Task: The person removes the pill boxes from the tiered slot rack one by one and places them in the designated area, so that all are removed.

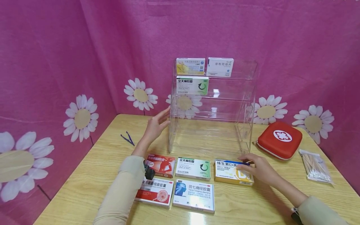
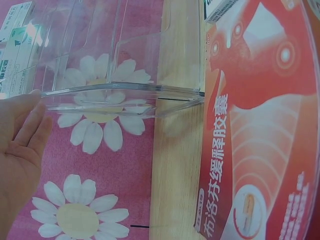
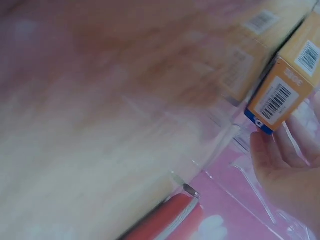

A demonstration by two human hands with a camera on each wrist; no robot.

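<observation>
My left hand [image 1: 154, 127] rests its extended fingertips against the left side of a clear acrylic stepped rack [image 1: 208, 147]; the left wrist view shows the same hand [image 2: 20, 145] at the rack's edge. With my right hand [image 1: 261, 168] I pinch the right end of a yellow-and-white vitamin D medicine box [image 1: 227, 170] in front of the rack. In the right wrist view, the fingers [image 3: 272, 150] meet the end of this orange-sided box [image 3: 280, 95]. Two boxes stand on the rack's top tier, and a green-and-white capsule box [image 1: 192, 85] one tier below.
Left of the vitamin D box lie another green-and-white box [image 1: 193, 168], a red box [image 1: 163, 165], a red-and-white box [image 1: 157, 192] and a blue-and-white box [image 1: 194, 195]. Blue tweezers [image 1: 127, 138] are at left; a red first-aid case [image 1: 279, 140] and bagged cotton swabs [image 1: 316, 165] at right.
</observation>
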